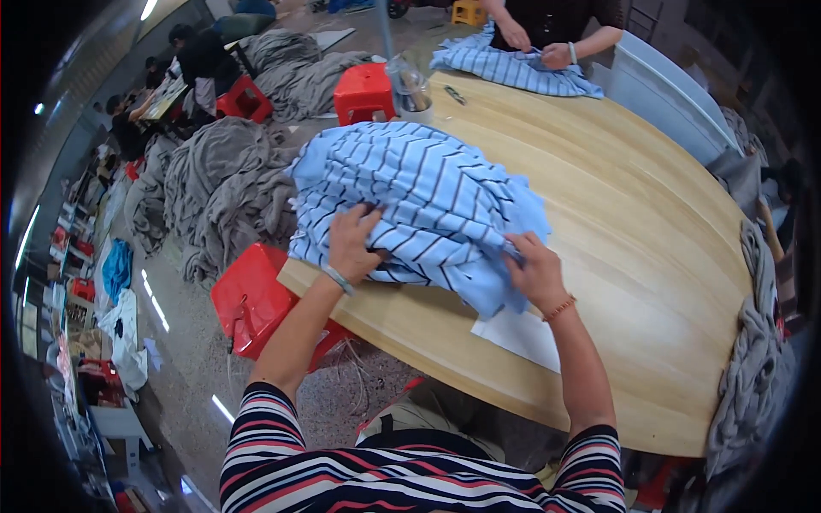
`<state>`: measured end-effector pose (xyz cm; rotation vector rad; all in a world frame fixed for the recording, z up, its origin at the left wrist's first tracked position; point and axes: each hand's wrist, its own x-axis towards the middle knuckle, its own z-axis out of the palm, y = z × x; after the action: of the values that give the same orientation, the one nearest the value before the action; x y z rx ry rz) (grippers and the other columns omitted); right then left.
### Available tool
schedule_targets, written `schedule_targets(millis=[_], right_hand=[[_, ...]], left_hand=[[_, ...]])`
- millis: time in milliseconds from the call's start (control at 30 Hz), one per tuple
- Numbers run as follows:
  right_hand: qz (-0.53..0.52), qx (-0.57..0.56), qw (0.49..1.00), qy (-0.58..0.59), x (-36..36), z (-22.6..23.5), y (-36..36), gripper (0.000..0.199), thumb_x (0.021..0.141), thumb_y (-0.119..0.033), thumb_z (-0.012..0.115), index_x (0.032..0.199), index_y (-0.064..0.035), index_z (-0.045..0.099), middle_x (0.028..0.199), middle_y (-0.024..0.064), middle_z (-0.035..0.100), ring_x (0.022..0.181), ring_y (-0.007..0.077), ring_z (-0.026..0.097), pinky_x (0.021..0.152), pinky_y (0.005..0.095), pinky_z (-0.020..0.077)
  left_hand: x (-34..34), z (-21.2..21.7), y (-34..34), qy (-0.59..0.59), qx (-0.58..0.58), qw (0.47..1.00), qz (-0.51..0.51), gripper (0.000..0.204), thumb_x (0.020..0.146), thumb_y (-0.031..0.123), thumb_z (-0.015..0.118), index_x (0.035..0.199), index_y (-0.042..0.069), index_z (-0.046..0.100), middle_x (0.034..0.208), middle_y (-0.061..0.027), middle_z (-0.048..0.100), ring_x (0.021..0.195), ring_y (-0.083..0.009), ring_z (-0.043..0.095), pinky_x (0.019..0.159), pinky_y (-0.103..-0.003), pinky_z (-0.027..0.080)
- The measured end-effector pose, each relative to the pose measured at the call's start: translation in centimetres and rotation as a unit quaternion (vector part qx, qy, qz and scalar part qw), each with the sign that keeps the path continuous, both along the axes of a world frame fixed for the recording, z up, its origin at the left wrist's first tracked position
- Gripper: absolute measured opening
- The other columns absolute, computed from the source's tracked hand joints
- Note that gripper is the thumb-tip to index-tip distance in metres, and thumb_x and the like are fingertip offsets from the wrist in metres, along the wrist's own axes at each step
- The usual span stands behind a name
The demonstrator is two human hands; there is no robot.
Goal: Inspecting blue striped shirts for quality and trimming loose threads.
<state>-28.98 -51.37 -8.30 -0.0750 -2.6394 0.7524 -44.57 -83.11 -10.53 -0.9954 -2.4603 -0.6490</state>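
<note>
Head-worn view (fisheye), close above wooden table [650, 256]

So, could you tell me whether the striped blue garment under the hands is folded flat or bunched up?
Bunched up: the striped blue garment is heaped in rumpled folds, gripped by left hand and right hand.

A garment [419, 201] lies bunched on the near left part of the table [633, 231]. The left hand [352, 244] grips its near left edge; the right hand [534, 269] grips its near right edge. A sheet of paper [522, 335] lies on the table just nearer than the right hand. A stool [252, 303] stands on the floor left of the table. Behind the garment, a bottle [410, 85] stands near the far edge. At the far end, another person's hands [534, 47] rest on a second garment [509, 67]. Cloth heaps [222, 184] lie on the floor, far left.
</note>
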Motion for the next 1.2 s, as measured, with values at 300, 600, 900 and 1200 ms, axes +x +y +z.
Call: schedule_targets(millis=[300,600,900,1200], right_hand=[[-0.031,0.012,0.997,-0.066,8.7,-1.3,3.6,0.024,0.079,-0.005,0.062,0.102,-0.0103,0.066,0.087,0.0087,0.064,0.076,0.0293,0.064,0.066,0.0364,0.0511],[-0.038,-0.045,0.998,0.021,1.0,9.4,6.2,0.043,0.086,-0.034,0.070,0.113,-0.0005,0.066,0.108,0.0155,0.069,0.104,0.0223,0.065,0.089,0.0329,0.0488],[0.074,-0.091,0.987,-0.112,-15.8,0.3,2.7,0.090,0.069,-0.067,0.068,0.124,0.0035,0.058,0.124,0.0256,0.059,0.116,0.0348,0.057,0.099,0.0392,0.0436],[0.100,-0.137,0.970,-0.175,-5.3,1.4,-1.0,0.063,0.076,-0.052,0.067,0.101,0.0059,0.064,0.096,0.0278,0.066,0.093,0.0427,0.062,0.083,0.0448,0.0494]], left_hand=[[8.9,-0.7,2.6,0.005,0.007,0.999,-0.043,0.065,0.070,0.034,0.075,0.125,0.004,0.055,0.131,-0.0149,0.049,0.122,-0.0333,0.045,0.100,-0.045,0.033],[12.2,-0.5,-2.6,-0.529,0.622,0.578,0.004,0.061,0.095,0.039,0.051,0.147,0.019,0.027,0.137,-0.0073,0.037,0.122,-0.0264,0.040,0.098,-0.052,0.039],[-3.0,-0.8,0.3,-0.403,0.649,0.639,0.083,0.085,0.085,0.032,0.073,0.146,0.001,0.022,0.143,-0.0121,0.041,0.126,-0.0249,0.046,0.101,-0.040,0.042],[-3.8,-0.1,1.0,-0.408,0.508,0.758,0.028,0.057,0.081,0.004,0.071,0.133,0.002,0.045,0.119,-0.0103,0.061,0.103,-0.0218,0.061,0.090,-0.034,0.049]])
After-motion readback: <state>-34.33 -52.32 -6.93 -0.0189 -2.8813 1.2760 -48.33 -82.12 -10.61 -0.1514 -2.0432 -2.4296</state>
